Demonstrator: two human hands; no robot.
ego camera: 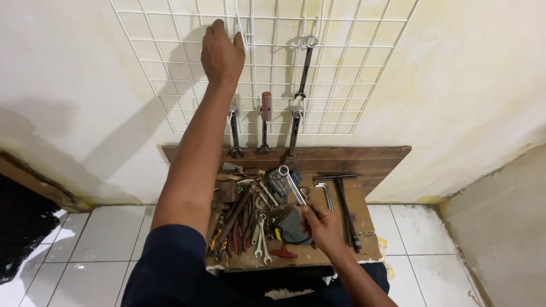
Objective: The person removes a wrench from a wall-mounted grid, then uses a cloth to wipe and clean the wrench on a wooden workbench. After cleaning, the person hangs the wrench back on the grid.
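Note:
My left hand (220,54) reaches up to a white wire grid panel (352,85) on the wall, fingers closed on a white hook (243,31) near the top. My right hand (321,224) is low over a wooden board (364,196) and grips the shaft of a silver ring wrench (291,185), whose ring end points up and left. Hanging on the grid are a wrench (234,133), a red-handled screwdriver (265,119) and two more wrenches (301,96) in a column.
A heap of loose tools (250,219) covers the board's left half: pliers, spanners, a red-handled tool. A black T-handle wrench (343,202) and an L-shaped key (327,193) lie to the right. White floor tiles (102,239) surround the board; a wall corner is at right.

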